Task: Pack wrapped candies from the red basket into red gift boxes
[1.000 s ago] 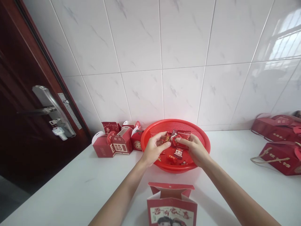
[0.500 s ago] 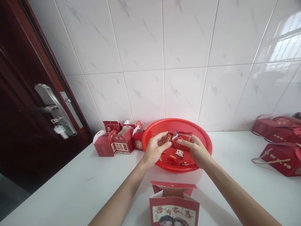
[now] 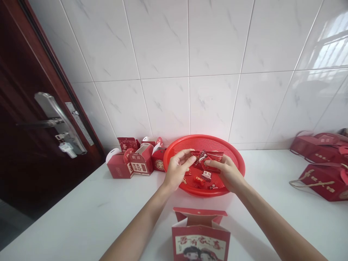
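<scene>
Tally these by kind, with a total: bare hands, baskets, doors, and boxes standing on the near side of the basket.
Hands: 2 (left hand, right hand)
Basket: 1
Door: 1
Near-side box: 1
Total: 5

Packets (image 3: 214, 156) sit in the grip of the left hand (image 3: 175, 169) and right hand (image 3: 229, 173), over the basket (image 3: 199, 142); more sweets (image 3: 206, 175) lie in it, below. On the table (image 3: 81, 221) I see a box (image 3: 201, 235) before the grip, a cluster of boxes (image 3: 140, 165) to its left, beside the basket, and cartons (image 3: 322, 181) well to its right. Behind is the wall (image 3: 209, 105); far left, the door (image 3: 21, 145).
</scene>
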Demonstrator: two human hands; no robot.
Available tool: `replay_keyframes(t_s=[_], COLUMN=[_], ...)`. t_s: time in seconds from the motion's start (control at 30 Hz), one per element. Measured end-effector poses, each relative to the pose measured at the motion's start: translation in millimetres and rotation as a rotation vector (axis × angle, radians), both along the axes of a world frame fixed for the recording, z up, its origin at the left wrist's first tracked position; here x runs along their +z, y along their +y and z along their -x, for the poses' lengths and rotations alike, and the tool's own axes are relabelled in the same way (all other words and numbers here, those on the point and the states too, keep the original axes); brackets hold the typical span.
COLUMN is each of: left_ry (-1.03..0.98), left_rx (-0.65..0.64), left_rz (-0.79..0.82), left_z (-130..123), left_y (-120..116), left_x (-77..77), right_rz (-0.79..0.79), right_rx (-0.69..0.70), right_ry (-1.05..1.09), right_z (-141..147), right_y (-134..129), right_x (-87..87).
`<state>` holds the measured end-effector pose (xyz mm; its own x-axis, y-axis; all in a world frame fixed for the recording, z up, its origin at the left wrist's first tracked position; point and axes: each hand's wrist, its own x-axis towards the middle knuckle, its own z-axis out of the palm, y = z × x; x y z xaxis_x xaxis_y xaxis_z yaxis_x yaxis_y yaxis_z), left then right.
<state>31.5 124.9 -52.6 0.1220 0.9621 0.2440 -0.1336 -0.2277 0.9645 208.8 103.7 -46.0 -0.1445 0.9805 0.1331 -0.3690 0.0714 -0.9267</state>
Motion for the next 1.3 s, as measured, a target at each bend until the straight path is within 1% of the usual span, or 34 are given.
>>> replay_keyframes(t_s=[0.17,0.33,0.47,0.77,0.93,1.13,1.2,1.3], left_ry=[0.001,-0.012,-0.031,-0.044,-0.063,-0.107,-0.123,-0.142], left_rx=[0.002,0.025,0.044,0.038,0.051,0.069,0.050,-0.014], left_rz=[-0.002,0.018,0.035,0.050,0.068,0.054,0.067,0.114], left_z=[-0.2,0.1,0.3,1.3,1.0,0.5,0.4,0.1], left_y=[-1.2,-0.9,-0.7,-0.1,0.0,2.4,1.6,-2.1], left_x=[1.3,1.3,2.0,0.0,0.3,0.6,1.9,5.4], right_rz=[0.004,0.037,0.030,-0.007,-0.009,-0.011,-0.013,-0.013], right_rx=[0.027,0.017,0.016,-0.029,-0.048,-0.057,-0.057,-0.057], right_ry=[-0.029,-0.027,-0.011,-0.006,-0.010,-0.021,-0.027,-0.024], right_z=[-0.9,-1.7,-1.0,0.9,0.6,-0.3,-0.5,-1.3], right_y=[-1.2,-1.7,-2.1,-3.0,-2.8,-2.3,-2.7,-2.7], right_x=[-0.1,0.2,1.8,0.5,-0.9,-2.7,-2.0,-1.0])
